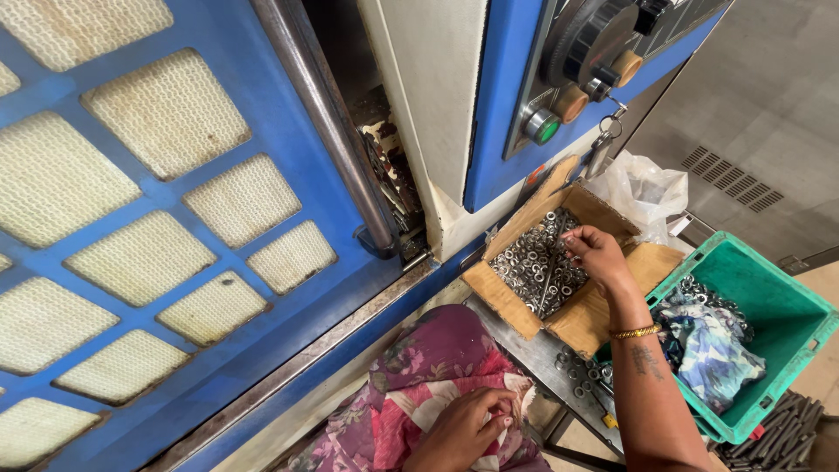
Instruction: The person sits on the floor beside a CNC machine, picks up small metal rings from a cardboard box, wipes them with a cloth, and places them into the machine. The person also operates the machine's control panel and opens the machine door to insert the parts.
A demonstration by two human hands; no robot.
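So the right hand (597,253) is right of centre in the frame, reaching into an open cardboard box (511,301) with its fingertips pressed together, pinching at one of the small metal rings (533,258) off the pile. The box is packed with them: shiny silver, washer-like, all jumbled. It sits tilted with flaps splayed, probably so the rings are easy to grab. The left hand (463,428) is at the bottom centre, fingers curled and gripping a floral pink cloth (419,367) on the lap. A few loose rings lie on the metal tabletop (542,354) just below the box. A green plastic crate (769,306) at lower right holds a bundled rag. A blue machine door (175,218) fills the left.
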